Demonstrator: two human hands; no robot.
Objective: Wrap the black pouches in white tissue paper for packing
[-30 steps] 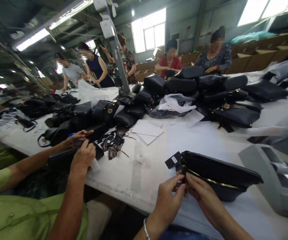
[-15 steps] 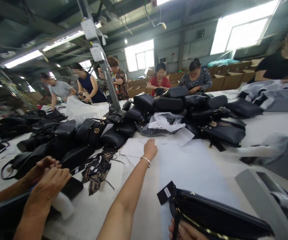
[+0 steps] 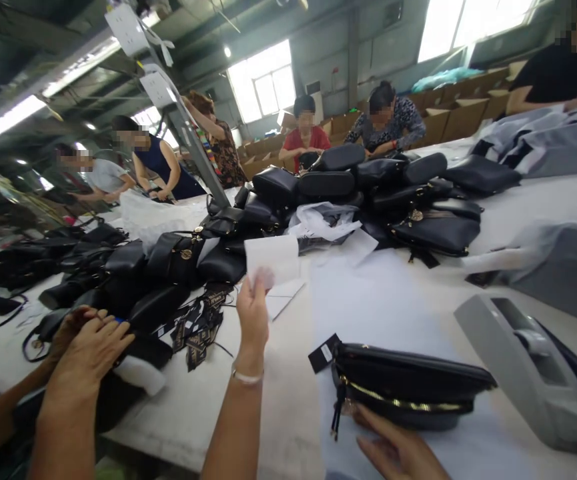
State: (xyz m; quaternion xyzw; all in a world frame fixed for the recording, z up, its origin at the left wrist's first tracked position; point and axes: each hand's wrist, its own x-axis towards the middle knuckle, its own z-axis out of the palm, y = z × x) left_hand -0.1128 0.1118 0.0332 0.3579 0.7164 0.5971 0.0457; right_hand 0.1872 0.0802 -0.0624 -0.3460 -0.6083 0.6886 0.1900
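My left hand, with a bracelet at its wrist, is closed on the edge of a white sheet of paper raised above the table. At the lower right lies a black handbag with a gold zipper along its side. A black tag with a white label hangs from its left end. My right hand is at the bag's lower left side, thumb and forefinger apart, fingertips at the zipper end. Other white papers lie just below the raised sheet.
Black handbags are heaped across the table. Loose black tags lie left of centre. A co-worker's hands work on a bag at the left. A grey tape dispenser stands at the right. Several people work behind the heap.
My left hand has drawn back left with the white sheet lifted from the table. The handbag has turned to rest flatter, and my right hand's grip on it has loosened.
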